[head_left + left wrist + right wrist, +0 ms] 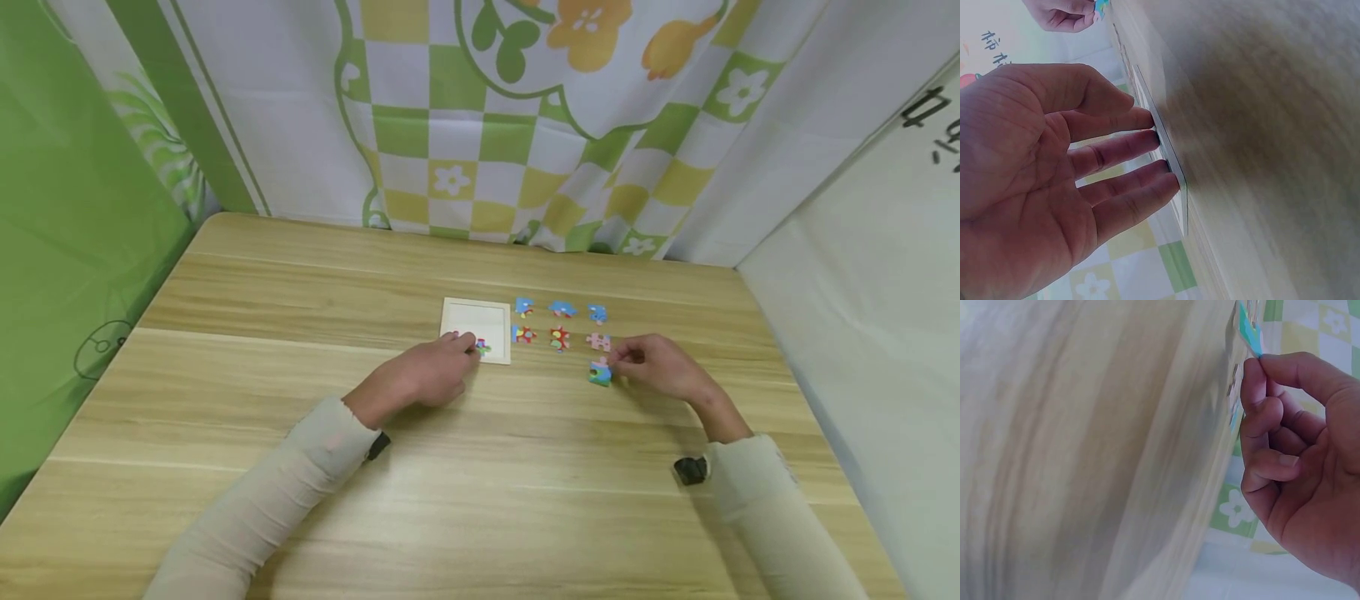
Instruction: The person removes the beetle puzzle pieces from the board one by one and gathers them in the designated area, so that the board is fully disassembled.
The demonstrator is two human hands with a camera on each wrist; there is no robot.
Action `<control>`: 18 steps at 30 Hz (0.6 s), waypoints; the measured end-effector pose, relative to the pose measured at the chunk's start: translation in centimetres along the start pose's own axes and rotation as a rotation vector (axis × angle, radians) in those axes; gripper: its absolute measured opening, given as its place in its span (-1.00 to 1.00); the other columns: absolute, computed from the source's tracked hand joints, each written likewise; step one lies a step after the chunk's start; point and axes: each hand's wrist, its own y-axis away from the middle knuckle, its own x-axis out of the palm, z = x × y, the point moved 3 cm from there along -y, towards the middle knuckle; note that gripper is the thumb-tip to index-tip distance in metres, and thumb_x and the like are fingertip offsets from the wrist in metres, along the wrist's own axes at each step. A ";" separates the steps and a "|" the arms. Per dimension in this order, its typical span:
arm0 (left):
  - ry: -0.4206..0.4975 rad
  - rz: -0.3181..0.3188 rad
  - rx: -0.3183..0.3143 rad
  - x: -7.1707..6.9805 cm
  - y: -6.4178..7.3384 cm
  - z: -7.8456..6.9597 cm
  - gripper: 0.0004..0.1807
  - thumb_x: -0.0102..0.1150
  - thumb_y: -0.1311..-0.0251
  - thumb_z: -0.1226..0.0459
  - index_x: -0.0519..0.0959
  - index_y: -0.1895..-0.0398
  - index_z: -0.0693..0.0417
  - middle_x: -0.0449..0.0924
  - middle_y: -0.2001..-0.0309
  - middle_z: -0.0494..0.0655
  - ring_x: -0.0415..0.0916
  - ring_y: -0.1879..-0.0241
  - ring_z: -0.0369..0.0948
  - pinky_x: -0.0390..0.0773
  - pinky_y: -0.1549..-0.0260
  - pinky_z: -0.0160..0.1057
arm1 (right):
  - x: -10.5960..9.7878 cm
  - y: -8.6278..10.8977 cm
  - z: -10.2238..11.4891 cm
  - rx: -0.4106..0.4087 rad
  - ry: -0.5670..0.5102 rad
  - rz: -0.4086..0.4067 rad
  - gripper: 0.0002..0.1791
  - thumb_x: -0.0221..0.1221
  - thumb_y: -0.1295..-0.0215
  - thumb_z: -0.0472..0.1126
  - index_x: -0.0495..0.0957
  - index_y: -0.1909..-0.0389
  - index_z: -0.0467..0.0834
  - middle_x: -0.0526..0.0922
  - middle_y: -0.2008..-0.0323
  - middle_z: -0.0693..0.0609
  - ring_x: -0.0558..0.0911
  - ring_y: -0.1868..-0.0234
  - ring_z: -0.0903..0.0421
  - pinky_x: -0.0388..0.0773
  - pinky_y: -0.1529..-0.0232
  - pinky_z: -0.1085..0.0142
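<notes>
My right hand (663, 365) pinches a blue, green and pink jigsaw puzzle piece (599, 374) between thumb and index finger. In the right wrist view that piece (1249, 330) stands tilted at the fingertips, with the other fingers of the hand (1300, 450) curled behind. My left hand (433, 368) lies over the lower left of a square wooden puzzle frame (477, 302). Its extended fingertips touch the frame's edge area in the left wrist view (1172, 169). A colourful piece (482, 347) lies inside the frame beside these fingers; another is mostly hidden beneath them.
Right of the frame, loose pieces lie in rows: several blue ones, including one in the top row (562, 309), a red one (559, 337) and a pink one (599, 341). A patterned curtain (495, 142) hangs behind the wooden table (480, 500).
</notes>
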 end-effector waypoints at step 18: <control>0.008 -0.001 -0.002 -0.1 0.0 0.2 -0.49 0.01 -0.41 0.40 0.44 -0.41 0.29 0.34 -0.35 0.13 0.37 -0.26 -0.01 0.50 -0.19 -0.12 | 0.7 -0.4 -1.0 0.030 0.042 -0.025 -0.91 0.26 -0.43 -0.27 0.70 0.23 -0.21 0.68 0.31 0.03 0.56 0.27 0.12 0.50 0.23 0.28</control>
